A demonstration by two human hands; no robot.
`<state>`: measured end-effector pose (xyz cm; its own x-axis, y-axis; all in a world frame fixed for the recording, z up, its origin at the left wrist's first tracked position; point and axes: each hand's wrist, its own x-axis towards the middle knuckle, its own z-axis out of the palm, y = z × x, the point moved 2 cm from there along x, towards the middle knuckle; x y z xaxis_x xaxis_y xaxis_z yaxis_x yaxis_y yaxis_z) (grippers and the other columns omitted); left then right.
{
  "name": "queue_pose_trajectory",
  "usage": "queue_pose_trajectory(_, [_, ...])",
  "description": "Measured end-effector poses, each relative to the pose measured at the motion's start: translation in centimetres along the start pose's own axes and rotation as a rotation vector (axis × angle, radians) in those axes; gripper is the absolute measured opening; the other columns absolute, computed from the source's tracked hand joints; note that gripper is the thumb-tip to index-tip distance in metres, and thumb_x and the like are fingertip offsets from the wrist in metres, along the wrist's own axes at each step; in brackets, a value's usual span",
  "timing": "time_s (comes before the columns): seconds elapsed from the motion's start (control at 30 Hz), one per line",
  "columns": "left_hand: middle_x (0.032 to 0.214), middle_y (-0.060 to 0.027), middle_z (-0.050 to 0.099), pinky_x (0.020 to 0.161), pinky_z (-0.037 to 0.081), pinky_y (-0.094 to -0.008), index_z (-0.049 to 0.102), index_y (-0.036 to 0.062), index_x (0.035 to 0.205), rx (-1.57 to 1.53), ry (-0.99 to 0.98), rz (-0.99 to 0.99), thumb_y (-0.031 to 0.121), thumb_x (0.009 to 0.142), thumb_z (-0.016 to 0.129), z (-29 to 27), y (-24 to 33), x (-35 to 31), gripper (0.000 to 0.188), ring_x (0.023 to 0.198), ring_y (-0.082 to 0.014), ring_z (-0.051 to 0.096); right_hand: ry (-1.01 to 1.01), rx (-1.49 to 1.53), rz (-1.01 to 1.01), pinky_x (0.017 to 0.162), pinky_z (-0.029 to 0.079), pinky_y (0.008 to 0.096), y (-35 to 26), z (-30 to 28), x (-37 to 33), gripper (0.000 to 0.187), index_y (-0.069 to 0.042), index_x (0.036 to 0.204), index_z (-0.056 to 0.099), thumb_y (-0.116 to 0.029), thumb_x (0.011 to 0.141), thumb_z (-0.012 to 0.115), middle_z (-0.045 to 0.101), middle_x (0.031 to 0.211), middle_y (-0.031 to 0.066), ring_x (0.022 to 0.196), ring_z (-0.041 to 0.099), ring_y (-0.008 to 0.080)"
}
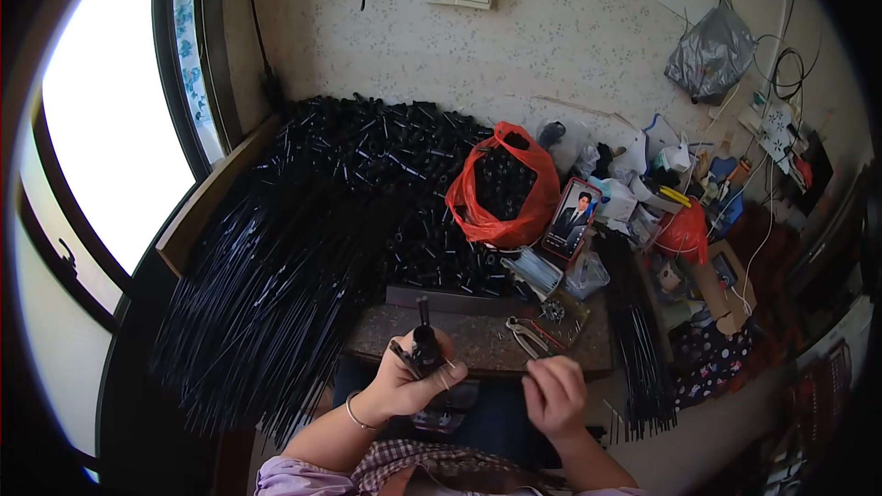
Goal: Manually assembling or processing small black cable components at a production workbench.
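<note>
My left hand is closed around a black tubular part, whose narrow end points up and away from me. A thin pale pin or wire shows by the left thumb; its exact kind is too small to tell. Over the right front edge of the worktable, my right hand is curled with the fingertips together. Whatever may be in that pinch is hidden. Just beyond the right hand lie pincers with spread handles, one of them red.
Long thin black rods pile up at left, below a heap of short black parts. A red plastic bag of black pieces stands beside a phone. More rods hang at right, near clutter and a cardboard box.
</note>
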<state>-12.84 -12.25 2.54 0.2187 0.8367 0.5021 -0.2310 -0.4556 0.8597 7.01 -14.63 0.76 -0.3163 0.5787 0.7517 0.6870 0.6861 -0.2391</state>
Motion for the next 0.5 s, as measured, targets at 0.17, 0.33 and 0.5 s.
queue_pose_trajectory(0.17, [0.059, 0.001, 0.05, 0.049, 0.034, -0.0168, 0.049, 0.0017, 0.08, 0.188, 0.031, -0.071, 0.003, 0.064, 0.06, 0.7, 0.7, 0.2, 0.019, 0.055, -0.0032, 0.044, -0.539, -0.672, 0.356, 0.074, 0.036, 0.0363, 3.6, 1.7, -6.5, 0.049, -0.007, 0.104, 0.04, -0.011, 0.059, 0.061, 0.032, 0.106, 0.0154, 0.096, 0.035, 0.0302])
queue_pose_trajectory(0.33, [0.055, 0.0046, 0.041, 0.047, 0.03, -0.0146, 0.044, 0.0013, 0.101, 0.228, -0.079, 0.001, 0.007, 0.055, 0.07, 0.8, 1.7, 1.0, 0.053, 0.051, -0.0014, 0.037, -0.479, 0.429, 1.007, 0.068, 0.039, 0.0302, 2.4, 2.4, -5.1, 0.027, -0.001, 0.09, 0.045, -0.003, 0.064, 0.053, 0.036, 0.095, 0.0099, 0.083, 0.043, 0.0212])
queue_pose_trajectory(0.5, [0.076, -0.0012, 0.054, 0.057, 0.037, -0.0156, 0.021, 0.0015, 0.12, 0.175, 0.011, 0.026, 0.026, 0.039, 0.078, -2.1, 1.9, 1.0, 0.101, 0.064, -0.0032, 0.046, -0.413, 0.989, 0.706, 0.071, 0.036, 0.0309, -2.1, -0.8, -0.8, 0.013, -0.003, 0.072, 0.051, -0.008, 0.062, 0.057, 0.038, 0.096, 0.0038, 0.088, 0.042, 0.0205])
